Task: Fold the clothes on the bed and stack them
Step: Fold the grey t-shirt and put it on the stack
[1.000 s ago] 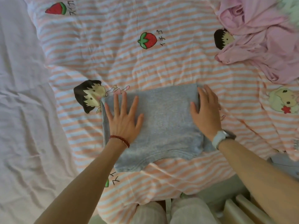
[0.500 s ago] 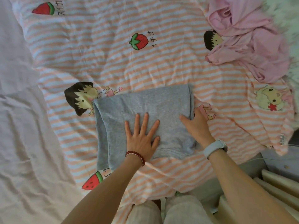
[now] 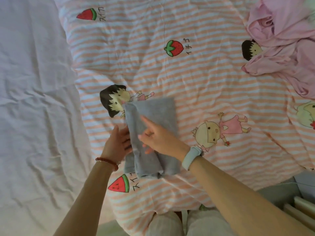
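Grey shirt (image 3: 151, 133) lies partly folded on the striped quilt (image 3: 196, 79) near the bed's front edge — one flap raised along its left side. From the head camera, the left hand (image 3: 117, 145) sits under that flap, fingers straight against the cloth. The right hand (image 3: 158, 137) rests on top, forefinger extended, other fingers loosely bent. Pink clothes (image 3: 286, 45) lie crumpled at the far right corner.
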A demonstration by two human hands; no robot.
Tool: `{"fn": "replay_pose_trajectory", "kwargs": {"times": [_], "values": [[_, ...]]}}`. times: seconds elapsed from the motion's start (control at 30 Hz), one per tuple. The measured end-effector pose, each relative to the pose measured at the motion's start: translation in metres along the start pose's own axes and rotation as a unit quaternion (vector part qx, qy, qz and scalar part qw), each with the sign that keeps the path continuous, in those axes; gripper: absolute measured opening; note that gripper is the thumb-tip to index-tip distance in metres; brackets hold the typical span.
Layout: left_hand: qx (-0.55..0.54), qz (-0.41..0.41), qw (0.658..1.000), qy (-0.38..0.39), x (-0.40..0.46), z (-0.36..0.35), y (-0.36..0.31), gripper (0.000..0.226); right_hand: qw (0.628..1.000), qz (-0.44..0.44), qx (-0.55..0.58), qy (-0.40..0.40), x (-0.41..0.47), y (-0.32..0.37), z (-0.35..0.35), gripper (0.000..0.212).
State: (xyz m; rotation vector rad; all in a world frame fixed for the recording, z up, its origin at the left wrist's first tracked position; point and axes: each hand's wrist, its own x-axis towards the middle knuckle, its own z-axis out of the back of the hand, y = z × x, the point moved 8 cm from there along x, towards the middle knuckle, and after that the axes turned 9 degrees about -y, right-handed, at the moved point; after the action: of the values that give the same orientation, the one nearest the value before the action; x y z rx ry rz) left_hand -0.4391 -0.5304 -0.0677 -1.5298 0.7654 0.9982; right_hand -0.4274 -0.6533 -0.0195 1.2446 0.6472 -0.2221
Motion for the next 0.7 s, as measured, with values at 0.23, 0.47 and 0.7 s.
{"fn": "replay_pose_trajectory", "kwargs": {"times": [0.23,0.47,0.7], "values": [[0.340,-0.246,0.893,-0.163,-0.001,-0.006,-0.012,0.026,0.925,0.117,-0.248,-0.264,-0.010,-0.009,0.053,0.034],[0.382,-0.314,0.817,-0.297,-0.019,0.003,-0.017,0.033,0.842,0.161,-0.501,-0.117,0.062,0.003,0.038,0.051],[0.496,-0.211,0.814,-0.217,-0.008,-0.003,-0.017,0.068,0.900,0.045,-0.433,-0.022,0.096,0.016,0.052,0.024]]}}
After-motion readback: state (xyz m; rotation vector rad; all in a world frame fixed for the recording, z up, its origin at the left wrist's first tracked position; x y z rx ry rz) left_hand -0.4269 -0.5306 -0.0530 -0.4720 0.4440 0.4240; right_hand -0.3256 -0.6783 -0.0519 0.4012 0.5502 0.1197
